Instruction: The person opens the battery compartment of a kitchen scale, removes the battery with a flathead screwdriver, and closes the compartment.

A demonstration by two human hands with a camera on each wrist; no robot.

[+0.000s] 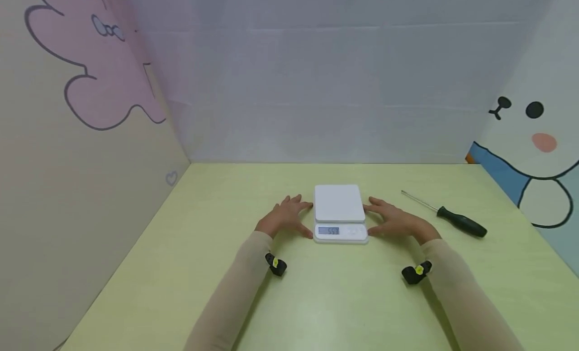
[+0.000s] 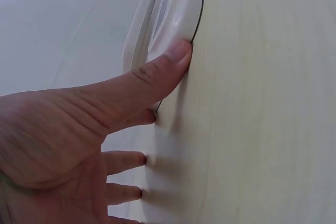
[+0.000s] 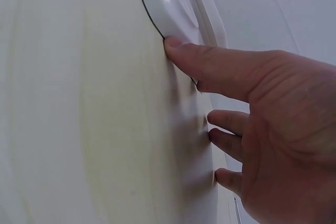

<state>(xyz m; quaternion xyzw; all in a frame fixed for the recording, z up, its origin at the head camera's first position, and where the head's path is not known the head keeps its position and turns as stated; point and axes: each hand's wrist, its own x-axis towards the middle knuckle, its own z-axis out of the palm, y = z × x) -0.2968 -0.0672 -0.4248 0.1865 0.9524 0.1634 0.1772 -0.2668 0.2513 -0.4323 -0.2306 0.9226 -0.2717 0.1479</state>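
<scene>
A white kitchen scale [image 1: 339,204] lies flat on the table, its small display [image 1: 328,231] lit with digits toward the near side. On its left side, the left hand [image 1: 288,214] touches the edge with thumb and forefinger spread. The right hand [image 1: 392,219] touches the opposite edge in the same way. In the left wrist view, the left thumb [image 2: 167,62] rests on the scale's rounded corner and the other fingertips are on the table. The right wrist view shows the right thumb [image 3: 194,59] at the scale's near corner [image 3: 168,3], fingers extended.
A screwdriver [image 1: 461,222] with a dark handle lies right of the right hand, its shaft angled toward the back. The pale yellow-green table [image 1: 289,300] meets a grey-white back wall [image 1: 289,89] and side walls with cartoon pictures.
</scene>
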